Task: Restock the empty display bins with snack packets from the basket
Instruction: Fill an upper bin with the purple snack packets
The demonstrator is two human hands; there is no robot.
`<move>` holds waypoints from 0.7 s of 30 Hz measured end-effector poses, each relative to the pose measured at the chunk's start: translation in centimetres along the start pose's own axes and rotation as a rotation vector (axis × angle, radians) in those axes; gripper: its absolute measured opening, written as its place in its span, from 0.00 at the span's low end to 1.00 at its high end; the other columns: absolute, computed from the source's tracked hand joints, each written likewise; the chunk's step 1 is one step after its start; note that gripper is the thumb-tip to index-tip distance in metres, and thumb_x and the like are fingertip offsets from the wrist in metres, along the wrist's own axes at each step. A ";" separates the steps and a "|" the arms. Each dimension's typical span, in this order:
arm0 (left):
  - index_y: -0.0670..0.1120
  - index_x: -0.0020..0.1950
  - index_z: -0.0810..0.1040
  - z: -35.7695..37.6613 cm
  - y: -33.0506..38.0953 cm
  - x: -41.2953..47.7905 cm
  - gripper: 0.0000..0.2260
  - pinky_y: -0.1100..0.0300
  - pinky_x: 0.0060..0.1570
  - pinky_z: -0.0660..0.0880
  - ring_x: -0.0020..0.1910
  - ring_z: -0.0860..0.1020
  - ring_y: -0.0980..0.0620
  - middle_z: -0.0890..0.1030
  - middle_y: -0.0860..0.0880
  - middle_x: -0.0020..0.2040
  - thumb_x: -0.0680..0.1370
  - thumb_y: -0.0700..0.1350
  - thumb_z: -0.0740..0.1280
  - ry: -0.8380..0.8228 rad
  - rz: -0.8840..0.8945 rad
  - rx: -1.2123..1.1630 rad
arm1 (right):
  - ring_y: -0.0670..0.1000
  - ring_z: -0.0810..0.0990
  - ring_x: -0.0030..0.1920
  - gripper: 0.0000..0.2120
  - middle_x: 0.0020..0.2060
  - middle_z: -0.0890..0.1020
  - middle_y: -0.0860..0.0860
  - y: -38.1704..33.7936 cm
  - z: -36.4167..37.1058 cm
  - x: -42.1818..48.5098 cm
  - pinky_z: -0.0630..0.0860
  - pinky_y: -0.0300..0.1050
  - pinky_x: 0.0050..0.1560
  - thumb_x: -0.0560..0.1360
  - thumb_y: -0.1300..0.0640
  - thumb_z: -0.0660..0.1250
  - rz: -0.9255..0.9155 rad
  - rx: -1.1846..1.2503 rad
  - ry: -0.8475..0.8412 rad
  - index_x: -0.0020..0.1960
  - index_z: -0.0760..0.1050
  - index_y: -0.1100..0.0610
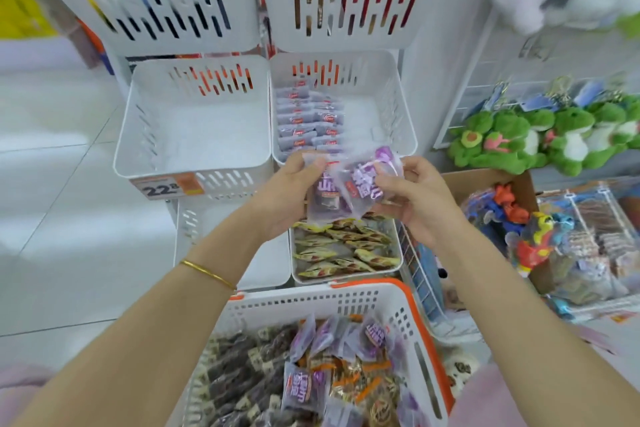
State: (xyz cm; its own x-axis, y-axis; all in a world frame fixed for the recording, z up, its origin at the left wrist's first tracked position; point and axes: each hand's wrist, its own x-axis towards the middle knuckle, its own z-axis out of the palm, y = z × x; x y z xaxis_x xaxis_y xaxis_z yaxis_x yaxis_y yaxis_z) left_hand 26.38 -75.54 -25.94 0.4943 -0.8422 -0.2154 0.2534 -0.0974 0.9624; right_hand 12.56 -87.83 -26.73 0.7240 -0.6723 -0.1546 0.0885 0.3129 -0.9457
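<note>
Landmark: the part-filled bin (410, 139), middle tier of the rack; every place below was taken from it.
Held packets (346, 192): at least two purple snack packets, fanned, just in front of the bin's near rim and overlapping it in view.
Left grip (284, 194): fingers curled round the left edge of the fan, holding the rear packet.
Right grip (422, 198): thumb and fingers pinched the right edge of the front packet; neither grip had a free finger spread wide.
Long axis: the packets ran roughly toward the bin, the front one tilted to the right.
Stocked rows (304, 118): the same purple packets filled the bin's left half, standing on edge.
Key relation: the bin's bare right half lay up and ahead of both grips, and the right grip was the nearer to it.
Empty bin (194, 128): directly left of the landmark, side by side with it.
Basket (311, 298): well in front of the landmark, close to the person, with more purple packets inside.
Judgement: a short forward reach would probably set the fan beside the rows.
</note>
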 end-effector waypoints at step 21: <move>0.44 0.62 0.66 -0.4 0.8 2.3 0.21 0.43 0.55 0.77 0.56 0.78 0.45 0.77 0.41 0.57 0.73 0.42 0.71 0.029 0.269 0.394 | 0.44 0.82 0.50 0.41 0.59 0.74 0.46 -2.0 0.2 2.9 0.79 0.41 0.49 0.68 0.66 0.74 -0.090 -0.391 -0.304 0.71 0.58 0.43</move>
State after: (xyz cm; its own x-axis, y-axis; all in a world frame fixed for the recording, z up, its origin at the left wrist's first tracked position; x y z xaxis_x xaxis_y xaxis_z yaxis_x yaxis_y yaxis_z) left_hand 28.01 -77.33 -25.77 0.5239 -0.8503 0.0508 -0.2186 -0.0766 0.9728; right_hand 14.62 -90.25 -25.25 0.8967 -0.4414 -0.0320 -0.0608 -0.0513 -0.9968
